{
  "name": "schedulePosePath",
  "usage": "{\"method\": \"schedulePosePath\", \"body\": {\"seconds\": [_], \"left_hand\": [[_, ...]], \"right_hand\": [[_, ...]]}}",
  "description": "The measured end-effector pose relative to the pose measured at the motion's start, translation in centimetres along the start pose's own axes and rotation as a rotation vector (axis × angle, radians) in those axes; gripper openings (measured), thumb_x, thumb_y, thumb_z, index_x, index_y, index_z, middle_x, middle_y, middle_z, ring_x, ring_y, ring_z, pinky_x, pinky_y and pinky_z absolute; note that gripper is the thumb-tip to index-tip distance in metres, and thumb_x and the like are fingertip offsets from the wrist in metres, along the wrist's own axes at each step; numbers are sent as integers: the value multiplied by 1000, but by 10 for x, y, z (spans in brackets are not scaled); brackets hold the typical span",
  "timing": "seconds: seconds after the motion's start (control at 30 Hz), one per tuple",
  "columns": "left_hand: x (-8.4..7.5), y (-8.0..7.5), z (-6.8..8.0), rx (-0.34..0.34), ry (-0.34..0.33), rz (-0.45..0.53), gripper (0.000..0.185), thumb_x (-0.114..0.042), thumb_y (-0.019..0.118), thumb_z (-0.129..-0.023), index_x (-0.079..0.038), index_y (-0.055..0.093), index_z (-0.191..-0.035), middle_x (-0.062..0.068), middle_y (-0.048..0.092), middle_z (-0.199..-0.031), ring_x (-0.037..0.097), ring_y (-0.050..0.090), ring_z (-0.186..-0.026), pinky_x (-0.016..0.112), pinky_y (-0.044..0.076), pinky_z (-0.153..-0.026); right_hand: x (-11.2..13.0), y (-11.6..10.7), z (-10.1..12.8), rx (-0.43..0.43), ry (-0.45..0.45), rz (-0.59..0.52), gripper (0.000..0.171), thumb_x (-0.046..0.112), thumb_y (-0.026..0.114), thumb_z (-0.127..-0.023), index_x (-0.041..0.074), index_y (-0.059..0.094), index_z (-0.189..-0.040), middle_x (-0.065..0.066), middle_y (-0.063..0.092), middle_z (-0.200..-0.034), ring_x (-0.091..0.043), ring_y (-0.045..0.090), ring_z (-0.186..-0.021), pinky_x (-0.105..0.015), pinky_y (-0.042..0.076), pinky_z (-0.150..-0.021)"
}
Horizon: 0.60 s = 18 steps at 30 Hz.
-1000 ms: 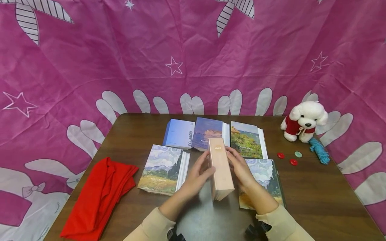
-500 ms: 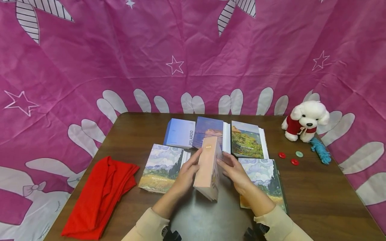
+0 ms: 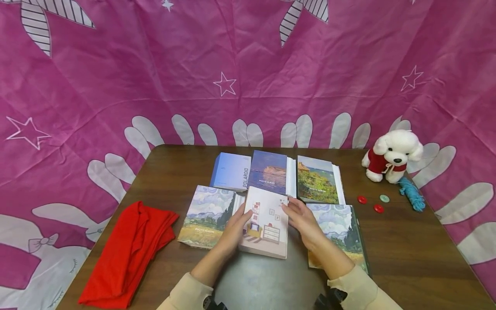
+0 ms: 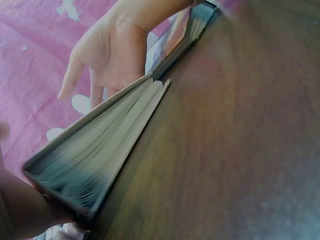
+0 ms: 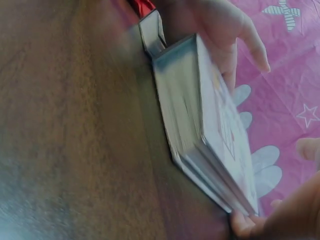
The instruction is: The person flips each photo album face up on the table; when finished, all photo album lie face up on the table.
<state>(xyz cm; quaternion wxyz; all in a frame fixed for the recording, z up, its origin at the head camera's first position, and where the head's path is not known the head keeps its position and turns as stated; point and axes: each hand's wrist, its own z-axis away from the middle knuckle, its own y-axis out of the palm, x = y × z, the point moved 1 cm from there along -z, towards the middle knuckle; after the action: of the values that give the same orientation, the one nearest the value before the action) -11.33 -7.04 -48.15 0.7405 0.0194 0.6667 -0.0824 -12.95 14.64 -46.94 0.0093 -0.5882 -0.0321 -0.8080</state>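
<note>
Album now lies cover up on the table between 2 others, no longer on edge; my left hand and right hand hold its sides, fingers lightly curled.
</note>
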Motion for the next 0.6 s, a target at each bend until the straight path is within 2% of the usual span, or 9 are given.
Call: {"method": "schedulePosePath", "body": {"seconds": [0.1, 0.2, 0.3, 0.5, 0.6], "left_hand": [[0, 1, 0, 19, -42, -1, 72, -32, 49, -104, 9, 21, -156, 24, 17, -165, 39, 11, -153, 53, 6, -123], [-2, 3, -1, 51, -42, 9, 74, -33, 49, -105, 8, 17, -157, 24, 14, -165, 38, 8, -153, 52, 6, -123], [-2, 3, -1, 61, -2, -36, 76, -32, 51, -105, 9, 16, -157, 26, 15, -165, 39, 11, -153, 53, 8, -123], [-4, -5, -1, -24, 77, -274, 79, -39, 54, -103, 10, 22, -156, 26, 24, -162, 38, 21, -151, 51, 16, -123], [-6, -8, -3, -35, 126, -280, 75, -37, 54, -103, 9, 26, -155, 26, 29, -160, 39, 27, -149, 51, 19, -122]], "right_hand": [[1, 0, 0, -19, 0, 22, 64, 25, 63, -101, 2, 34, -154, -24, 28, -161, -38, 29, -148, -58, 28, -118], [3, 0, -1, -28, -5, 33, 66, 26, 64, -100, 2, 34, -154, -23, 27, -162, -36, 26, -150, -56, 23, -120], [2, -1, 0, -20, -2, 31, 68, 27, 64, -100, 2, 32, -155, -22, 24, -164, -36, 23, -151, -56, 21, -121], [-2, -3, 4, 0, -28, 24, 67, 28, 60, -103, 1, 29, -156, -23, 22, -164, -39, 25, -150, -58, 21, -120], [-2, -5, 6, -3, -49, 25, 66, 26, 60, -103, 0, 29, -155, -23, 23, -163, -38, 24, -150, -57, 20, -121]]}}
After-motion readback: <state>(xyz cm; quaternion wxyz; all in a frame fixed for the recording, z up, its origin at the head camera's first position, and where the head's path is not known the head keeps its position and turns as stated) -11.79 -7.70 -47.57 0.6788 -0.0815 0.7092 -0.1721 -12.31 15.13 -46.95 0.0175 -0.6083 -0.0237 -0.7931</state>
